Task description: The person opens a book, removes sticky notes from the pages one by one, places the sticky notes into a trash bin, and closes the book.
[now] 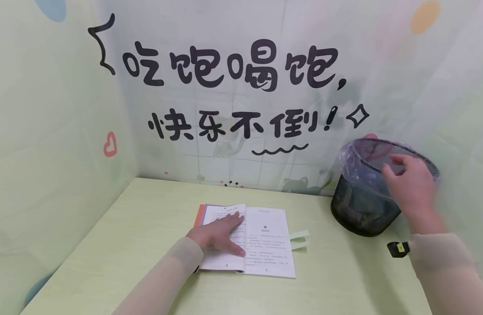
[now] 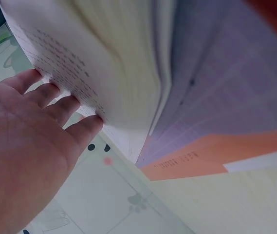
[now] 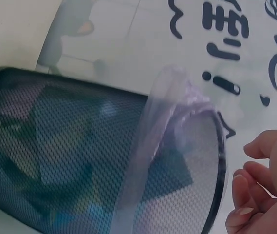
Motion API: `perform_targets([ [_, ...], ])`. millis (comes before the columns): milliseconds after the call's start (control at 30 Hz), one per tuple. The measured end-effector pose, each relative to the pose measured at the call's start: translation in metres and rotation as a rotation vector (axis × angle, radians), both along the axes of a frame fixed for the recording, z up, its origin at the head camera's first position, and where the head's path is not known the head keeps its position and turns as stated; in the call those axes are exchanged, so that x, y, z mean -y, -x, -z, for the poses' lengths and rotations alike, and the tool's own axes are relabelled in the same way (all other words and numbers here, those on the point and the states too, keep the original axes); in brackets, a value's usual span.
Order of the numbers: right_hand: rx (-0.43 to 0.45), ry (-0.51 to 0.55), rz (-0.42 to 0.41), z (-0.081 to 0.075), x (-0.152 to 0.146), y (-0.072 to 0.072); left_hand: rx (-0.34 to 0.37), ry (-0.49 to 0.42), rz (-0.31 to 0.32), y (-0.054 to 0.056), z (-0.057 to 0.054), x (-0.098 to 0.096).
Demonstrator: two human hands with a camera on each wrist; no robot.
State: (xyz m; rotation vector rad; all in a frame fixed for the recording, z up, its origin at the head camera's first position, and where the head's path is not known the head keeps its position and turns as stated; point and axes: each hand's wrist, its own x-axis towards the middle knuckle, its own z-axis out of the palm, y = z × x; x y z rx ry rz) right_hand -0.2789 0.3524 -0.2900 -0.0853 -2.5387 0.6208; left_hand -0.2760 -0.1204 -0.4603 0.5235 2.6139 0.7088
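Note:
An open book (image 1: 268, 256) lies on the table, printed pages facing up, its orange and purple cover edge showing at the left. My left hand (image 1: 220, 234) rests on the left page with its fingers spread toward the spine. In the left wrist view, those fingertips (image 2: 95, 123) touch the page. Over the mouth of a black mesh bin (image 1: 361, 205) hovers my right hand (image 1: 414, 186), fingers loosely curled and thumb apart. Nothing shows between them in the right wrist view. A clear plastic bag (image 3: 165, 105) lines the bin and folds over its rim.
Pale green tabs (image 1: 300, 240) stick out from the book's right edge. The bin stands at the table's back right and has crumpled contents visible through the mesh. A printed fabric wall (image 1: 233, 170) borders the pale table (image 1: 119, 245) at the back, with another at the left.

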Motion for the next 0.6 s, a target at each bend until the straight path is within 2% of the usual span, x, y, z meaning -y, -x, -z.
perform_targets([
  [100,-0.027,0.008,-0.055,0.007,0.018,-0.002,0.003,-0.003,0.0,-0.002,-0.002,0.001],
  [233,-0.06,-0.012,-0.139,0.025,0.041,-0.002,0.002,-0.002,0.001,-0.003,-0.002,0.001],
  [600,0.061,-0.048,-0.314,0.083,0.096,0.008,-0.002,0.007,0.0,0.0,0.001,0.0],
])
